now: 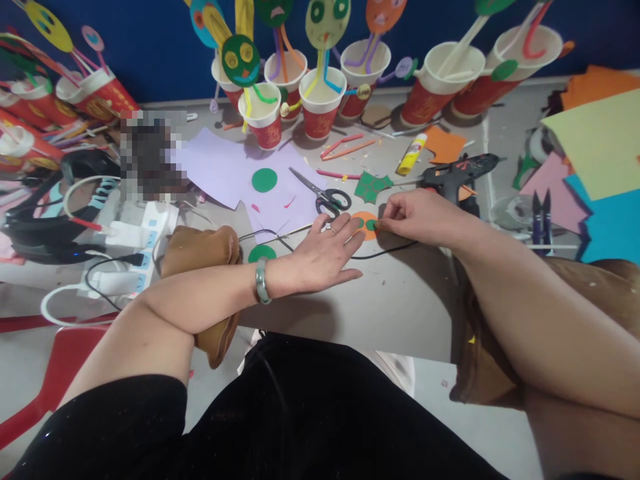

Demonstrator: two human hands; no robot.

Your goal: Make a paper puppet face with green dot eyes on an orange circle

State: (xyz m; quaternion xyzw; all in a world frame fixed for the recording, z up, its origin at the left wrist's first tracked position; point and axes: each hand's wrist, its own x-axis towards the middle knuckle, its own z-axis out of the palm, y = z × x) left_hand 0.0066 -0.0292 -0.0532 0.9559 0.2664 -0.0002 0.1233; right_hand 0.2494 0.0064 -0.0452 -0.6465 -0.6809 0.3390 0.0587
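Observation:
An orange paper disc point(369, 235) lies on the table between my hands, with small green paper circles point(361, 224) on it. My left hand point(325, 252) is stretched out flat, fingers apart, its fingertips at the disc's left edge. At the right edge, my right hand point(413, 215) pinches a small green paper circle point(371, 225) against the disc. Just beyond lie black-handled scissors point(327, 199) and a green paper sheet with round cutouts point(373, 187). Larger green paper circles point(264, 180) rest to the left, one partly behind my left forearm.
Red-and-white paper cups point(323, 110) holding paper-faced straw figures line the back. A black glue gun point(457, 177) and yellow glue stick point(413, 155) lie at right. A power strip point(150, 240) with cables stands at left. A black cable point(385, 253) crosses the table; coloured paper point(613, 223) is stacked far right.

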